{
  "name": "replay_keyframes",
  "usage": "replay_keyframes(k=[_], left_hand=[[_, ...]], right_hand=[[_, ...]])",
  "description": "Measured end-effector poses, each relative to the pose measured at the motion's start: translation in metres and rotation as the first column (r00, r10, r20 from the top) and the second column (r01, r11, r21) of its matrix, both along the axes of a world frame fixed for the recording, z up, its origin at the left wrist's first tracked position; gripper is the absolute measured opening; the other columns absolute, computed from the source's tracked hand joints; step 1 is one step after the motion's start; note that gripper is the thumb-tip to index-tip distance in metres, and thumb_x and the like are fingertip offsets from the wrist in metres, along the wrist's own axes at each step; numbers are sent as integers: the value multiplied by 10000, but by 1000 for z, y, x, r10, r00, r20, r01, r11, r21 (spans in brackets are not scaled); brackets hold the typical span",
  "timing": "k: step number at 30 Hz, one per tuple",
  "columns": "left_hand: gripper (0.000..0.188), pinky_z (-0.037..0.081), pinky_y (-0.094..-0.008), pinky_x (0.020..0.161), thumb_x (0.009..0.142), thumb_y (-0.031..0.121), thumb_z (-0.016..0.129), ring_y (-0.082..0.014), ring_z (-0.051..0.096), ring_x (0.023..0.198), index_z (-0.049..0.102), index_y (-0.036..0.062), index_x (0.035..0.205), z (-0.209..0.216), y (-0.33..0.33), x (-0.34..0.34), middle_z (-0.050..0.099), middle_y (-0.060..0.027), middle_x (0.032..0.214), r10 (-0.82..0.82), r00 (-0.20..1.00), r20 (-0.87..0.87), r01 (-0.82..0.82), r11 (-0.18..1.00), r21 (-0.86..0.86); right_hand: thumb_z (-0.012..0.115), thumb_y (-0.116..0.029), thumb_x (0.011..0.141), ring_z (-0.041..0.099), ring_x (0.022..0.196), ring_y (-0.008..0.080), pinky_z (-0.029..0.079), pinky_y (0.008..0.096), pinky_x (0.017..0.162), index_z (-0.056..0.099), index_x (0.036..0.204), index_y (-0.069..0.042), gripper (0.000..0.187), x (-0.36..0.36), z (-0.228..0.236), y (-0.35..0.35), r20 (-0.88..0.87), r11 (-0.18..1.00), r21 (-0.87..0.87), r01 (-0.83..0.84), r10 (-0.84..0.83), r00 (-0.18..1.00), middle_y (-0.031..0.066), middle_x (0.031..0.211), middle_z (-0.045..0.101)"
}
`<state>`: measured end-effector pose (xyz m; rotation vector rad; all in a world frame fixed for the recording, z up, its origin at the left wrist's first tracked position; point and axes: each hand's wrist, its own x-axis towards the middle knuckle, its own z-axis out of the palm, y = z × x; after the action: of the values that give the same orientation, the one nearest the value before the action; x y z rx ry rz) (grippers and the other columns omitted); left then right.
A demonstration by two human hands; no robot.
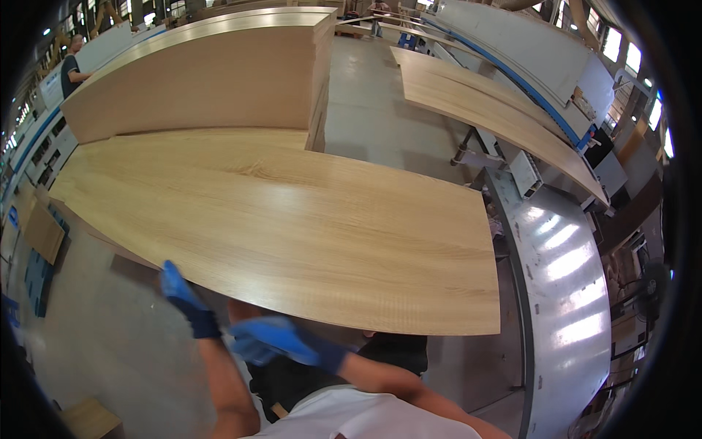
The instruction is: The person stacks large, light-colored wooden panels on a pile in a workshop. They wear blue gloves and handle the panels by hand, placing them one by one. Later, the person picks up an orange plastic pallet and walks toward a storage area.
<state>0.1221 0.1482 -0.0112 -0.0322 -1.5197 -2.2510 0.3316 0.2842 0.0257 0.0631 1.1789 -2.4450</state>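
A large light wood-grain panel [314,219] stretches across the view in front of me. At its near left edge, my left hand [183,294], in a blue glove with a dark cuff, grips the rim; part of its fingers is hidden. My right hand [274,340], gloved in the same blue, is in front of my body, below the near edge and apart from the panel. Motion smears its fingers, so their pose and anything in them cannot be made out.
Behind the panel rises a tall stack of boards [212,84]. A shiny metal table [559,293] stands close on the right. Farther right, long wood-grain boards [490,110] lie along a machine. A person [73,67] stands at the far left. Cardboard [44,230] leans at left.
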Motion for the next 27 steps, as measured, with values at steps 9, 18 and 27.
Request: replay_keyframes(k=[9,18,27], left_hand=[[395,470,-326,806,951,233,523,-195,570,889,568,-96,1164,0,-19,-71,625,-133,1062,47,997,56,-47,999,-19],[421,460,-362,773,933,279,573,-211,557,828,584,-110,1095,-23,-66,-252,646,-138,999,249,968,26,-234,936,-262],[526,474,-364,749,962,381,501,-194,586,803,637,-119,1048,-24,-179,-368,680,-93,947,158,987,-19,-145,844,-516]], right_hand=[[527,-402,940,583,1124,263,504,357,895,454,1343,-40,547,196,-23,180,194,595,-270,757,-737,648,178,1251,575],[529,-307,980,594,932,121,489,290,813,583,1154,39,391,46,21,215,-219,399,360,844,-843,492,63,1020,642],[500,-389,980,524,709,134,458,328,679,618,953,53,458,-58,18,171,-426,287,685,669,-588,688,87,748,626]])
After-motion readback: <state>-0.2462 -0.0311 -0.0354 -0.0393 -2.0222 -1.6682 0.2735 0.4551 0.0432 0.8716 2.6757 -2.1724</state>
